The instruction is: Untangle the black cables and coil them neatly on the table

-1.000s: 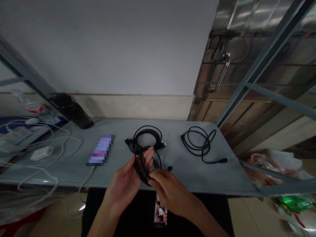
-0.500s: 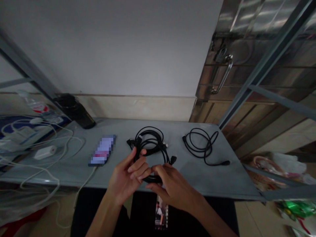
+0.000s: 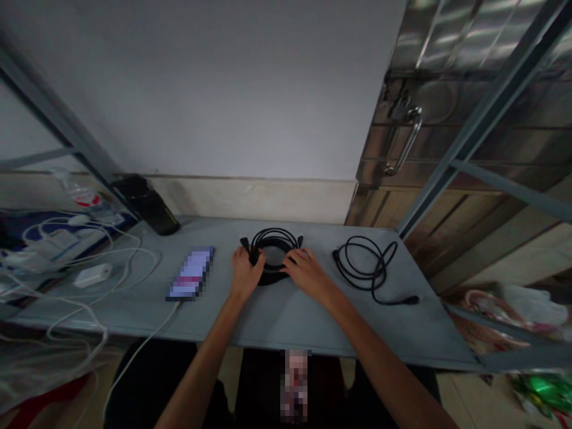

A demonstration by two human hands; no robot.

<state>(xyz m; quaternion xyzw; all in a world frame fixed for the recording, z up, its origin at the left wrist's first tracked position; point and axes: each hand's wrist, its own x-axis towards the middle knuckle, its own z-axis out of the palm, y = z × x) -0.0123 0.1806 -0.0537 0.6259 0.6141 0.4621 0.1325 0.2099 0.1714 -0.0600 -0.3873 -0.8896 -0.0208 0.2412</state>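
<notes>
A bundle of coiled black cables (image 3: 276, 232) lies in a ring at the middle of the grey tabletop, with connector ends sticking out at both sides. My left hand (image 3: 247, 269) is closed around the left side of the ring. On the right side my right hand (image 3: 308, 271) grips the same coil, fingers curled over it. Part of the coil is hidden under both hands. To the right, apart from my hands, rests a separate loosely looped black cable (image 3: 373, 274) with a plug at its lower end.
A phone (image 3: 191, 274) on a white cord lies left of the coil. Further left are tangled white cables, a white adapter (image 3: 93, 275), a black bottle (image 3: 147, 204) and a clear plastic bottle (image 3: 92, 199). Metal frame posts (image 3: 451, 164) rise at the table's ends.
Both hands have moved forward, away from the table's front edge, bringing the held cable loop onto the coil on the table. The hands are now farther apart, one at each side.
</notes>
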